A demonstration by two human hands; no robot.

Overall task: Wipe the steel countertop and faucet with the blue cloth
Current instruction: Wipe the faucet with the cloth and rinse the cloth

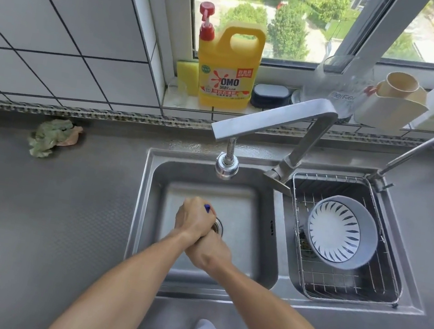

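Hands clasped over the sink (146, 210)
Low centre frame, left hand (194, 217) and right hand (209, 252) press together, fingers curled tight around the mostly hidden blue cloth (207, 207).

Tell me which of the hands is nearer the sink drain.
Left. The left hand, gripping a blue cloth, sits just left of the drain; the right hand is clasped below it, toward the person.

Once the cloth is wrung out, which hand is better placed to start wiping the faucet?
Probably the left hand: it lies nearer the faucet, with the blue cloth showing at its fingers. The right hand sits lower, behind it.
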